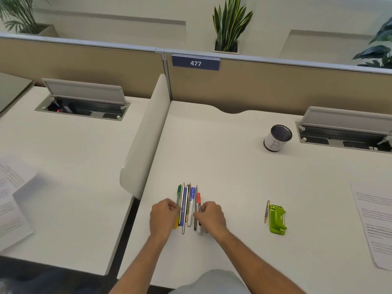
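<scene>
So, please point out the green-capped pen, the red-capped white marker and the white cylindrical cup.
green-capped pen point(179, 190): head view, on its green cap.
red-capped white marker point(198, 198): head view, on its red cap.
white cylindrical cup point(273, 145): head view, on its outer wall.

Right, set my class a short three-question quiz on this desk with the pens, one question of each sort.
1. True or false: the row of pens and pencils lies inside the cup.
2. What lies right beside the green hole punch? A) a short pencil B) scissors C) an eraser
3. Fill in: the left hand and the right hand touch the row from ___ sides.

Key: 1 false, it lies flat on the desk; 2 A; 3 opposite.
</scene>
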A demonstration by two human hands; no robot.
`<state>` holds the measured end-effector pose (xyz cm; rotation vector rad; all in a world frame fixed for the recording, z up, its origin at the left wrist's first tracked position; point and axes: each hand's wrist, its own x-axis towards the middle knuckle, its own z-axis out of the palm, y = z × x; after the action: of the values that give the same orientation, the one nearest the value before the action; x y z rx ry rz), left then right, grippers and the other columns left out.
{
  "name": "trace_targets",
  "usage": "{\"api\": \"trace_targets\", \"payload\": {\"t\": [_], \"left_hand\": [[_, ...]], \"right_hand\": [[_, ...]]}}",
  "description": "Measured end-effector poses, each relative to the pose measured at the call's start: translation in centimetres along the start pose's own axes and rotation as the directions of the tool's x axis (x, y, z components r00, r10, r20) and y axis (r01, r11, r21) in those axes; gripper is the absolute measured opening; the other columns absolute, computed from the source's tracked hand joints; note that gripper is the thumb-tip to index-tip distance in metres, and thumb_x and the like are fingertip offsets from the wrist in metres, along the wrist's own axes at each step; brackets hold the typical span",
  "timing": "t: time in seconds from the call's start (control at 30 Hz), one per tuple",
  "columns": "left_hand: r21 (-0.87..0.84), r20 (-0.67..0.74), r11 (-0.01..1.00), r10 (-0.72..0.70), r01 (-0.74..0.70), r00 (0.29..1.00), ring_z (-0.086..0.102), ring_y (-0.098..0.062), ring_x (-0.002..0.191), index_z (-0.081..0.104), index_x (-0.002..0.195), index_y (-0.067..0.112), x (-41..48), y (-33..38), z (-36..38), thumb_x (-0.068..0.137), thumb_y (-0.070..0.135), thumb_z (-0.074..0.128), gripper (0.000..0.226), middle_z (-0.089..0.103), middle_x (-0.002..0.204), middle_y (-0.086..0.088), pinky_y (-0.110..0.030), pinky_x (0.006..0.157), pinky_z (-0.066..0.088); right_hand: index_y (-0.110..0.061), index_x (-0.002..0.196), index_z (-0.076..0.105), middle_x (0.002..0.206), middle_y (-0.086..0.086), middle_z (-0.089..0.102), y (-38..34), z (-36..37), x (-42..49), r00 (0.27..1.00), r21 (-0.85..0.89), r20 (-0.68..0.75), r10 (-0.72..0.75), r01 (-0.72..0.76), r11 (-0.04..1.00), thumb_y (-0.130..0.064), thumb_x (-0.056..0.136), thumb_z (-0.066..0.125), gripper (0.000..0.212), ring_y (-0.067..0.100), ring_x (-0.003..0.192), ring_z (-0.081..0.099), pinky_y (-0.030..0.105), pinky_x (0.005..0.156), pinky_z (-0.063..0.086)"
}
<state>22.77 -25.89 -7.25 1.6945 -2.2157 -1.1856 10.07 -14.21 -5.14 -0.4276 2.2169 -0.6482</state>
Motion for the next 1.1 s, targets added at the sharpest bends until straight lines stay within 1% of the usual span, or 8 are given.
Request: {"api": "trace_targets", "payload": {"t": [0.17, 0.37, 0.43, 0.57, 0.73, 0.83, 0.97, 1.1], "left_hand": [[-0.057, 0.014, 0.998, 0.004, -0.003, 1.000, 0.073, -0.010, 0.073, 0.077, 0.087, 0.023, 0.2, -0.3, -0.3, 0.084, 0.040, 0.091, 0.022, 0.074, 0.074, 0.011, -0.033, 0.071, 0.062], [-0.028, -0.001, 0.997, 0.077, -0.077, 0.997, 0.070, -0.002, 0.074, 0.082, 0.097, 0.020, 0.2, -0.7, -0.6, 0.093, 0.027, 0.083, 0.008, 0.074, 0.079, 0.013, -0.018, 0.064, 0.052], [-0.027, -0.006, 0.995, 0.091, -0.092, 0.996, 0.072, -0.006, 0.075, 0.082, 0.099, 0.018, 0.1, -0.8, -0.6, 0.095, 0.026, 0.082, 0.009, 0.076, 0.082, 0.009, -0.024, 0.067, 0.059], [-0.013, -0.010, 0.994, 0.112, -0.112, 0.994, 0.074, -0.009, 0.077, 0.081, 0.103, 0.018, -0.3, -0.5, -0.5, 0.097, 0.027, 0.080, 0.010, 0.078, 0.087, 0.005, -0.034, 0.072, 0.066], [0.078, -0.095, 0.988, 0.141, -0.134, 0.985, 0.070, -0.011, 0.079, 0.078, 0.101, 0.023, -1.3, -0.6, -0.2, 0.098, 0.019, 0.074, 0.006, 0.078, 0.092, 0.007, -0.031, 0.064, 0.060], [0.124, -0.118, 0.970, 0.223, -0.209, 0.968, 0.070, -0.015, 0.079, 0.077, 0.100, 0.023, -2.7, 0.4, 0.9, 0.097, 0.014, 0.074, 0.010, 0.076, 0.092, 0.007, -0.029, 0.061, 0.054], [0.081, 0.006, 0.941, 0.330, -0.329, 0.944, 0.071, -0.018, 0.083, 0.079, 0.099, 0.020, -5.0, 3.8, 4.5, 0.092, 0.014, 0.081, 0.009, 0.077, 0.094, 0.005, -0.036, 0.073, 0.060], [0.049, 0.168, 0.887, 0.446, -0.459, 0.879, 0.069, -0.012, 0.088, 0.080, 0.097, 0.021, -6.6, 8.1, 9.3, 0.095, 0.021, 0.080, 0.002, 0.077, 0.097, 0.007, -0.028, 0.080, 0.057]], "right_hand": [[-0.021, 0.072, 0.056, 0.083, 0.009, 0.077, 0.1, -0.1, 0.5, 0.998, -0.015, -0.061, 0.010, -0.010, 1.000, -0.032, 0.082, 0.083, 0.031, 0.028, 0.065, 0.075, 0.044, 0.065, 0.067], [-0.013, 0.081, 0.063, 0.081, 0.009, 0.078, 0.2, -0.1, 0.7, 0.998, 0.035, -0.056, 0.022, -0.020, 0.999, -0.039, 0.084, 0.088, 0.036, 0.030, 0.057, 0.076, 0.034, 0.048, 0.062], [-0.008, 0.085, 0.065, 0.080, 0.011, 0.077, 0.4, 0.0, 0.7, 0.998, 0.069, -0.052, 0.019, -0.016, 0.998, -0.039, 0.085, 0.088, 0.038, 0.026, 0.054, 0.072, 0.034, 0.045, 0.062], [-0.015, 0.077, 0.062, 0.076, 0.011, 0.076, 1.3, -0.4, 0.2, 0.997, 0.131, -0.079, -0.008, 0.018, 0.991, -0.039, 0.090, 0.083, 0.035, 0.020, 0.052, 0.066, 0.029, 0.041, 0.057], [-0.022, 0.075, 0.064, 0.071, 0.000, 0.071, 4.3, -2.9, -1.8, 0.980, 0.187, -0.198, -0.014, 0.052, 0.981, -0.036, 0.095, 0.077, 0.027, 0.026, 0.069, 0.075, 0.043, 0.061, 0.064], [-0.022, 0.079, 0.067, 0.072, -0.003, 0.071, 7.2, -5.2, -3.0, 0.949, 0.189, -0.312, 0.036, 0.025, 0.982, -0.034, 0.096, 0.076, 0.023, 0.019, 0.070, 0.072, 0.043, 0.069, 0.063], [-0.021, 0.077, 0.065, 0.071, -0.005, 0.067, 11.3, -8.5, -4.4, 0.870, 0.264, -0.469, 0.151, -0.025, 0.964, -0.027, 0.095, 0.076, 0.021, 0.016, 0.067, 0.064, 0.035, 0.064, 0.053], [-0.025, 0.080, 0.064, 0.075, -0.006, 0.067, 13.8, -10.9, -5.6, 0.801, 0.271, -0.564, 0.199, -0.049, 0.961, -0.022, 0.097, 0.072, 0.019, 0.016, 0.070, 0.065, 0.034, 0.060, 0.052]]}}
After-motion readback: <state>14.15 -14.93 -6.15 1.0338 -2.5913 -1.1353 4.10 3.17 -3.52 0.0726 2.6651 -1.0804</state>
